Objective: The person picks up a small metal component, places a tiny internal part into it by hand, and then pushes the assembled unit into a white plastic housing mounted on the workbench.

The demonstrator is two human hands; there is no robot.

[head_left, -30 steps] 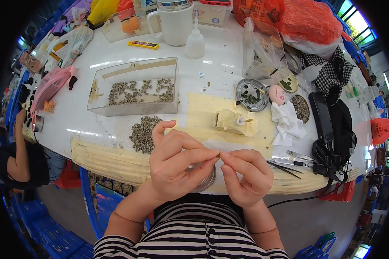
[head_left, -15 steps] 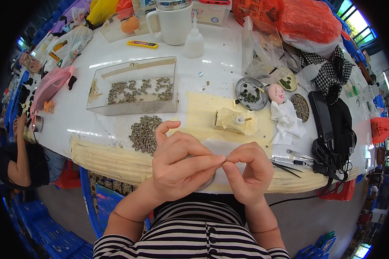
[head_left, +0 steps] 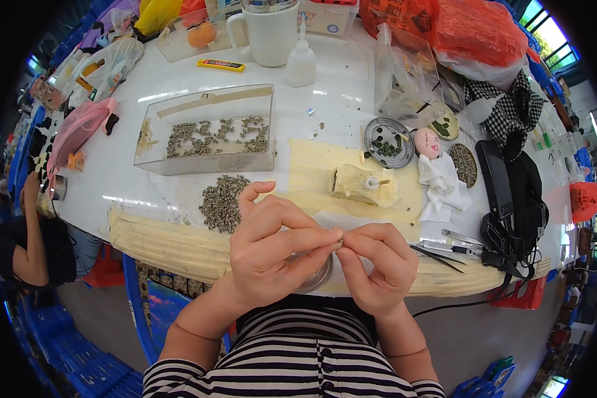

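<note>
My left hand (head_left: 268,255) and my right hand (head_left: 381,268) meet in front of me above the table's near edge. Thumb and forefinger of each are pinched together, tips touching. Between them shows a tiny light-coloured piece (head_left: 340,243), too small to name. Partly covered by my left hand is a round metal-rimmed dish (head_left: 317,278). Just beyond that hand lies a heap of small grey-brown pieces (head_left: 221,204). A block wrapped in pale tape (head_left: 355,184), with a small stick on top, sits beyond my fingertips.
A clear box (head_left: 205,163) holds more grey-brown pieces. Dishes of dark green bits (head_left: 386,143) and brown pieces (head_left: 463,164) stand right, near crumpled tissue (head_left: 439,189), tweezers (head_left: 439,259) and a black bag (head_left: 511,199). Mug (head_left: 270,36) and squeeze bottle (head_left: 301,64) stand at the back. Another person's arm (head_left: 30,232) is left.
My left fingers have bent a little and my right fingertips have shifted slightly left. More of the tiny piece shows between them. The view has moved slightly.
</note>
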